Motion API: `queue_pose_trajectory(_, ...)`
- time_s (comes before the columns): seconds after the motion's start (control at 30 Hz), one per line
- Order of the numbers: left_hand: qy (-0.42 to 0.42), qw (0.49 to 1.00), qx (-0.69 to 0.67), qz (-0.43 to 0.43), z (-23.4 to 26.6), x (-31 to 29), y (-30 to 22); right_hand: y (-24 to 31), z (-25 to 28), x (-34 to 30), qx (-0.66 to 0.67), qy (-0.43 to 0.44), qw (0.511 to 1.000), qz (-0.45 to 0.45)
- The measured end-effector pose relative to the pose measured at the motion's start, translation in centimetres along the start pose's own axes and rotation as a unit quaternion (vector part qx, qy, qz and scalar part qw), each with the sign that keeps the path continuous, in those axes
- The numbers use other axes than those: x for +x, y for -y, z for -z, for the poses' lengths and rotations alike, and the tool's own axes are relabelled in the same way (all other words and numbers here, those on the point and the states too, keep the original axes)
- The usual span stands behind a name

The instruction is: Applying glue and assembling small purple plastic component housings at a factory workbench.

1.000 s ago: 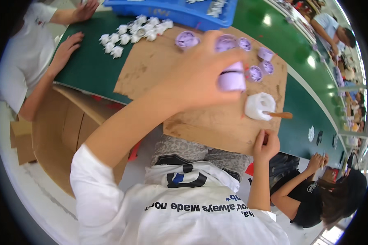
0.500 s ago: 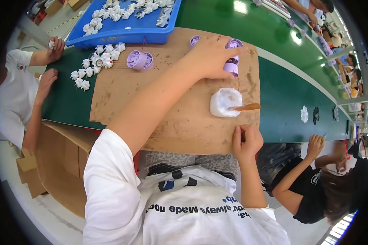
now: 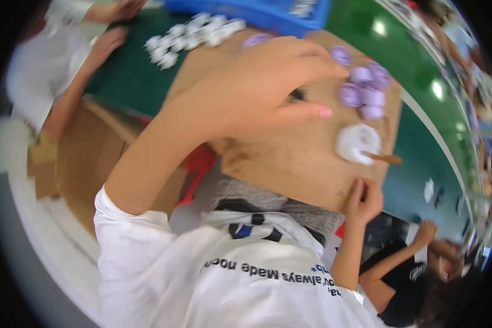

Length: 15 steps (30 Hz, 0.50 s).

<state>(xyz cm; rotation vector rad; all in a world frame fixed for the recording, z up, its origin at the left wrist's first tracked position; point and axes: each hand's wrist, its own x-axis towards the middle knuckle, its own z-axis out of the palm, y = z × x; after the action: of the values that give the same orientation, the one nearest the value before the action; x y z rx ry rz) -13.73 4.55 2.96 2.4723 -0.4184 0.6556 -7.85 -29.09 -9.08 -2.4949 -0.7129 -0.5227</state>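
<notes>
Just right of my left hand (image 3: 262, 90), its thumb and forefinger spread, I see the purple cylinders (image 3: 373, 97) it covered half a second ago now clear, apparently released, my right hand (image 3: 366, 203) curled.

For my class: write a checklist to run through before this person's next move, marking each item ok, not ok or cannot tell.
1. Left hand empty: cannot tell; its palm is turned from view and the picture is blurred.
2. Right hand clear of the white tub: ok; it is curled, apart from it.
3. White tub on the cardboard: ok.
4. Brown stick in the tub: ok; its end juts out rightward.
5. Purple parts spaced apart: not ok; several are bunched beyond the tub.
</notes>
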Motion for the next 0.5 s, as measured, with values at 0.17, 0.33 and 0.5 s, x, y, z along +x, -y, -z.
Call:
queue_pose_trajectory(0.17, -0.083, 0.957, 0.036, 0.275, 10.1, -16.6, -0.3, -0.7, -1.0, -0.9, 0.028, -0.007, 1.0, -0.002)
queue_pose_trajectory(0.33, -0.112, 0.751, 0.027, 0.651, 11.4, -34.7, 2.4, -1.2, -1.2, -1.3, 0.025, -0.025, 0.999, -0.002)
queue_pose_trajectory(0.5, 0.162, 0.434, -0.274, 0.843, 4.8, -46.7, 2.4, -1.0, -0.9, -1.1, -0.001, -0.018, 1.0, 0.015)
